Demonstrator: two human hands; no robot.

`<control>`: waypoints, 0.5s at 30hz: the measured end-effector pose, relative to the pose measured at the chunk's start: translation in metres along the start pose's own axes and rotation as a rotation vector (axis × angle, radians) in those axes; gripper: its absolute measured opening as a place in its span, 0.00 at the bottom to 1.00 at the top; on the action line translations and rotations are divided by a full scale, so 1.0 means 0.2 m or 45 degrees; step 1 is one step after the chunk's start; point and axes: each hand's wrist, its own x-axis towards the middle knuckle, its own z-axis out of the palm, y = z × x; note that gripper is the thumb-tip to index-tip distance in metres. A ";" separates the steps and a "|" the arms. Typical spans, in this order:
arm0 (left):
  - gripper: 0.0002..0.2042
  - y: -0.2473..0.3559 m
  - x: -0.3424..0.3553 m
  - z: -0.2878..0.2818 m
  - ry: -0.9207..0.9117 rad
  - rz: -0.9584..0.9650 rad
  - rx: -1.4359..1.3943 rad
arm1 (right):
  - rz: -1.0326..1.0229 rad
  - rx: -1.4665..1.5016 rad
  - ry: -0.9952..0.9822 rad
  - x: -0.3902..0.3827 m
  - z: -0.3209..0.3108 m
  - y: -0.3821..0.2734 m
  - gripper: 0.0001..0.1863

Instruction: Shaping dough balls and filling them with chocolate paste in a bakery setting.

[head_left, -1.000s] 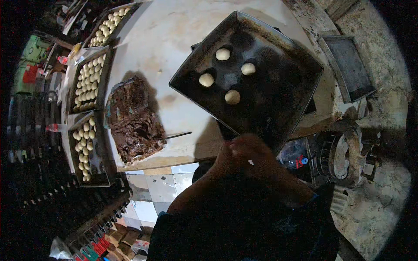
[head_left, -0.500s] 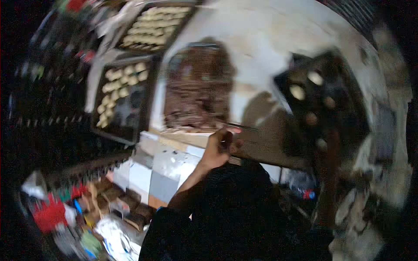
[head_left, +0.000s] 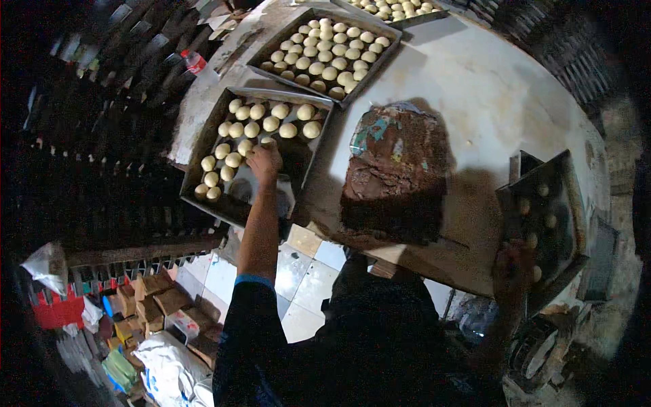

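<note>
My left hand [head_left: 265, 163] reaches into a metal tray [head_left: 310, 169] of pale round dough balls at the left. Its fingers are closed down at a dough ball [head_left: 245, 147] among the others. In deep shadow at the right, my right hand [head_left: 515, 259] is at the near side of a dark tray [head_left: 567, 197] with several dough balls [head_left: 550, 221] in it. The right fingers are too dark to make out. Between the hands a chocolate-brown slab [head_left: 397, 163] lies on the table, its top marked with turquoise patches.
Another full tray of dough balls [head_left: 324, 57] stands beyond the left tray, and one more [head_left: 397, 9] at the far edge. The pale table [head_left: 488, 88] holds them. A red-labelled bottle [head_left: 194, 62] is at the far left. Boxes [head_left: 152, 283] and a white sack [head_left: 169, 363] lie lower left.
My left hand has moved from the table's near edge leftward and away into the left tray. The view has shifted, so the slab and trays appear farther right and sharper.
</note>
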 end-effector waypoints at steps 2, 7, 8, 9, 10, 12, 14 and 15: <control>0.22 0.21 -0.09 -0.11 0.248 0.123 -0.354 | 0.059 0.122 -0.035 0.07 0.00 -0.08 0.09; 0.22 0.90 -0.71 -0.72 -0.040 0.336 -1.462 | -0.130 0.587 -0.374 0.24 0.16 -0.21 0.14; 0.28 1.03 -0.87 -0.84 -0.138 0.439 -1.527 | 0.059 1.007 -0.419 0.22 0.23 -0.25 0.16; 0.35 1.12 -0.98 -0.95 -0.260 0.584 -1.368 | 0.309 1.207 -0.461 0.21 0.25 -0.25 0.19; 0.37 1.24 -1.12 -1.05 -0.571 0.472 -1.604 | 0.482 1.320 -0.446 0.19 0.28 -0.25 0.24; 0.42 1.38 -1.29 -1.19 -0.660 0.754 -1.452 | 0.461 1.493 -0.430 0.16 0.26 -0.23 0.23; 0.45 1.47 -1.40 -1.28 -0.598 0.853 -1.455 | 0.358 1.511 -0.391 0.15 0.17 -0.19 0.23; 0.47 1.52 -1.43 -1.29 -0.675 0.656 -1.731 | 0.257 1.478 -0.320 0.15 0.10 -0.17 0.24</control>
